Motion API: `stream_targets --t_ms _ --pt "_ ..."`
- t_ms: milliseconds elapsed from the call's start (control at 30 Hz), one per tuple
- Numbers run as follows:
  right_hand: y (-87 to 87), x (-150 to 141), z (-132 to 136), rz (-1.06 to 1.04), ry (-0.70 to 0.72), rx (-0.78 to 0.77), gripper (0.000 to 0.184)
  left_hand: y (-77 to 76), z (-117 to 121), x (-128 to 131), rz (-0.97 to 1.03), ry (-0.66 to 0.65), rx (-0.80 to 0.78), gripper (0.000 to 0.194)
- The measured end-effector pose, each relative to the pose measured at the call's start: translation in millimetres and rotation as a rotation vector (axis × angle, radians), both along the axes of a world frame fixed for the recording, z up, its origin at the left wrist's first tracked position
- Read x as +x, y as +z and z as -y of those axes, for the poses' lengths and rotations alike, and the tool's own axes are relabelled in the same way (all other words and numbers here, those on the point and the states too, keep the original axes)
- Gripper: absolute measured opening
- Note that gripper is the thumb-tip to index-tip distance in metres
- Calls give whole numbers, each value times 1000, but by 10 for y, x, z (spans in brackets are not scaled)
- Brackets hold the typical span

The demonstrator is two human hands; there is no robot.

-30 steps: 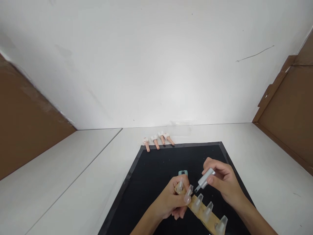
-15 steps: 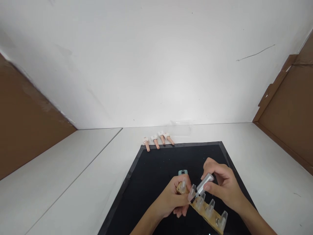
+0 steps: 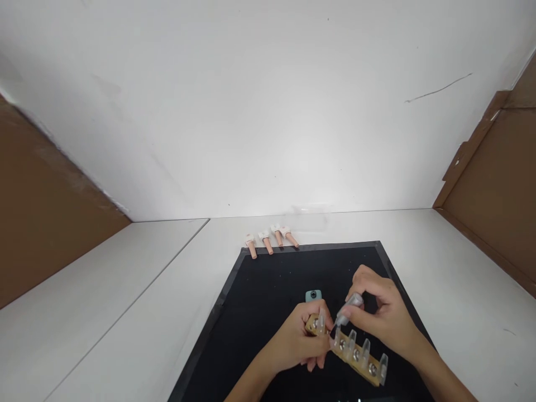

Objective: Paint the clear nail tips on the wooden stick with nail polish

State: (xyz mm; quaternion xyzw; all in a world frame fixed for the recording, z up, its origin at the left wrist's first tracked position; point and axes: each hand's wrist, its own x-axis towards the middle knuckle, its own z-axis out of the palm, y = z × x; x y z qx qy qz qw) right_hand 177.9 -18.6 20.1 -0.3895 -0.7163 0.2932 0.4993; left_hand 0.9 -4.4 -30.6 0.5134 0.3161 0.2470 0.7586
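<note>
My left hand [image 3: 299, 338] is closed around one end of a tan strip [image 3: 355, 365] that slants down to the right. Several clear nail tips [image 3: 365, 352] stand up along it, with round metallic spots at their bases. Between the thumb and fingers of my right hand [image 3: 383, 307] is a nail polish brush [image 3: 350, 308], held by its silver cap. Its dark tip points down at a nail tip beside my left thumb; whether they touch I cannot tell. Behind my left hand, partly hidden, sits a pale teal object [image 3: 312, 295] with a dark round spot.
Several small bottles [image 3: 267, 244] with peach caps and white bodies lie at the black mat's [image 3: 259, 312] far edge. A clear plastic piece [image 3: 310, 218] is near the white back wall. Brown cardboard panels [image 3: 498, 167] stand on both sides.
The strip has turned in my left hand, so its metallic spots show more. The brush has tilted, its cap end now facing me more, and my right hand has shifted slightly.
</note>
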Motion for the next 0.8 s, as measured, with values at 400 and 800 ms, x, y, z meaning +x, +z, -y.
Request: stream_targets --t_ms 400,800 --pt "-90 65 -93 -55 -252 -30 23 19 20 -13 -105 37 143 13" --pt "-223 32 -196 -29 -286 -144 16 20 75 -67 -98 120 548 13"
